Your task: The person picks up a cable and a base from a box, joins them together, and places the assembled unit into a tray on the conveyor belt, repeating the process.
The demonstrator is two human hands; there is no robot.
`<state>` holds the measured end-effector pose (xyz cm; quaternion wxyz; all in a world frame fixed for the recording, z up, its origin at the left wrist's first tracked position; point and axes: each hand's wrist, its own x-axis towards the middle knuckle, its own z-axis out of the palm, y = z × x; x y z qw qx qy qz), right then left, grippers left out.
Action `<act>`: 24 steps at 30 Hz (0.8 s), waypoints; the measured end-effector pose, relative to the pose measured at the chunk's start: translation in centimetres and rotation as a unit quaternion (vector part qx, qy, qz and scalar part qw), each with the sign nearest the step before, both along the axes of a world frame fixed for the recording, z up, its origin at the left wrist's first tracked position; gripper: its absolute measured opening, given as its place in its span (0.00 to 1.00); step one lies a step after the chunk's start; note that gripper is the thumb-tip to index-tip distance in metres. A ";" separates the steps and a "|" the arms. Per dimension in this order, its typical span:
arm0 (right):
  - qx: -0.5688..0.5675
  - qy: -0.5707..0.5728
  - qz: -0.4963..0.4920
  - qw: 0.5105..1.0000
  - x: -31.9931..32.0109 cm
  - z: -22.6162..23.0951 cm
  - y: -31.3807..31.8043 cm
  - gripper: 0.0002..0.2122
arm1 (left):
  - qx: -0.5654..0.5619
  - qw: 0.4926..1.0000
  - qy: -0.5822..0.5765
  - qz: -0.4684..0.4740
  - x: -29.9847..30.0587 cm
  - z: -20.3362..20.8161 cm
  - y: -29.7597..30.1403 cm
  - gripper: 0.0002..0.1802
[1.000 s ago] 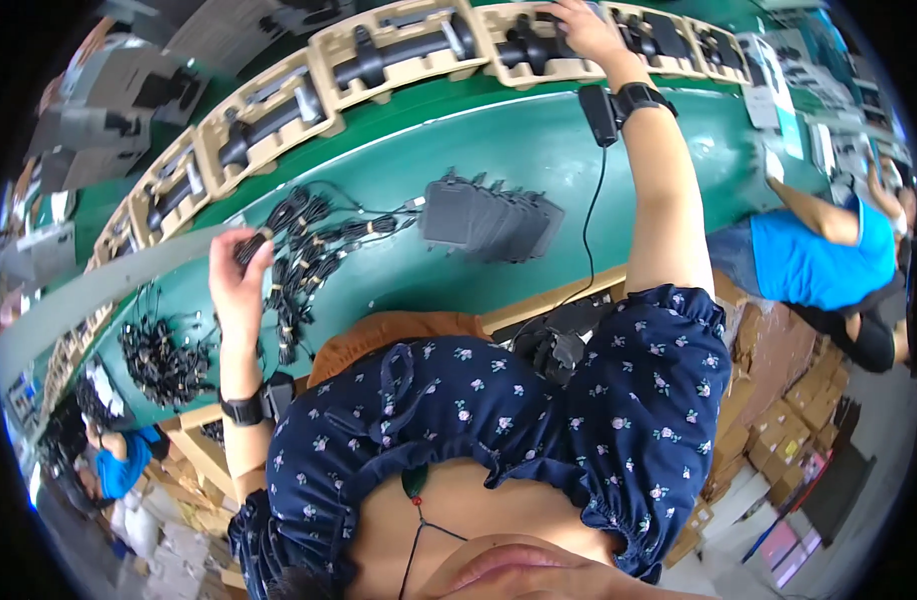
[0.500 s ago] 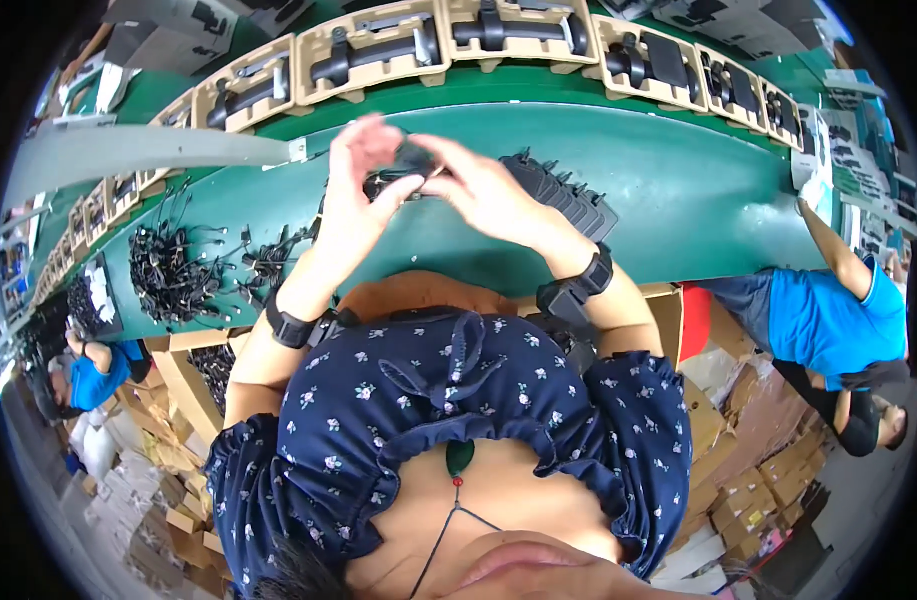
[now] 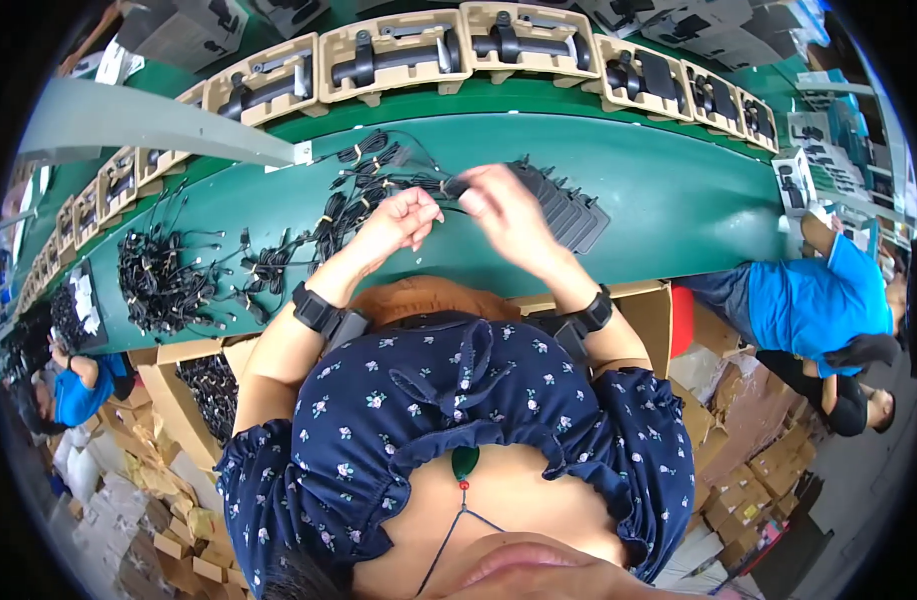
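Note:
My right hand (image 3: 507, 208) is closed around a black cable (image 3: 456, 187), whose thick dark end sticks out at the fingertips. A thin loop of cable curves below it toward my left hand. My left hand (image 3: 399, 225) has its fingers pinched together just left of the loop; what is between them, if anything, is too small to tell. Beside and behind that hand lie several bundled black cables (image 3: 354, 205) with pale ties. Right of my right hand, flat black adapter-like blocks with short prongs (image 3: 569, 210) stand in an overlapping row on the green bench (image 3: 689, 210).
Moulded tan trays (image 3: 394, 75) with black parts line the far side. A grey metal arm (image 3: 169, 125) reaches in from the left. More tangled cables (image 3: 164, 280) lie at left, above a cardboard box (image 3: 169, 390). People in blue work at both sides (image 3: 819, 300).
My hands have come nearer to me and moved apart, from a blurred dark bundle held between them. The cables behind my left hand are now uncovered.

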<state>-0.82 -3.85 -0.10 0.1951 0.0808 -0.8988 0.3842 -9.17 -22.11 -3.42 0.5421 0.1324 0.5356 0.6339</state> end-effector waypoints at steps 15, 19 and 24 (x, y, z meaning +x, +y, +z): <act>0.188 -0.082 -0.485 0.850 -2.1 1.7 20.4 0.15 | -0.269 0.679 0.667 0.147 -7.9 -6.3 -0.3 0.15; 0.388 -0.118 -0.436 0.803 -4.6 2.2 28.0 0.13 | -0.318 0.658 0.675 0.104 -9.0 -8.2 -1.6 0.16; 0.556 -0.210 -0.293 0.749 -9.8 0.0 31.2 0.12 | -0.354 0.638 0.680 0.069 -8.0 -8.8 -3.3 0.17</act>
